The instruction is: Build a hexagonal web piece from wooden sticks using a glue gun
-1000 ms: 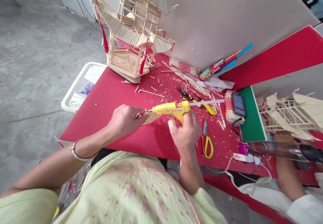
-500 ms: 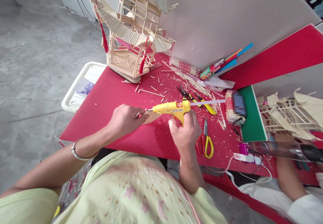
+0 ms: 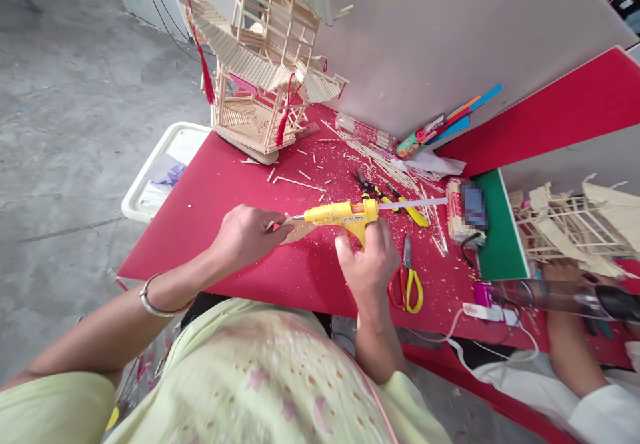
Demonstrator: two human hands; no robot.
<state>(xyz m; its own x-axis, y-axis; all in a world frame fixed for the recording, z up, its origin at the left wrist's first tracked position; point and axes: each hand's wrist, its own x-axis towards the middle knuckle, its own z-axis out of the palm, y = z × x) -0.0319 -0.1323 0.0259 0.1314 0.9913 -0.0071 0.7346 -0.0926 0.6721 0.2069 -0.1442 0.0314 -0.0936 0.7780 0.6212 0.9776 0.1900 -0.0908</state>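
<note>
My right hand (image 3: 369, 257) is wrapped round the handle of a yellow hot glue gun (image 3: 340, 214). A long translucent glue stick (image 3: 413, 203) juts from its back end. The nozzle points left, right at the fingertips of my left hand (image 3: 253, 233). Those fingers pinch a flat, light wooden piece (image 3: 299, 233), mostly hidden by the hand and the gun. Behind the gun lie yellow-and-black pliers (image 3: 413, 213). Scissors (image 3: 407, 284) with red and yellow handles rest to the right of my right hand.
A wooden-stick pagoda model (image 3: 255, 117) with red tassels stands at the back of the red table (image 3: 185, 231). Loose sticks (image 3: 380, 161) and shavings are scattered there. At right are a bundle of sticks (image 3: 454, 214), a power strip (image 3: 490, 313) and another person's hand (image 3: 563, 272).
The glue gun has shifted very slightly to the right, and my left hand has tilted a little. Both hands keep their holds.
</note>
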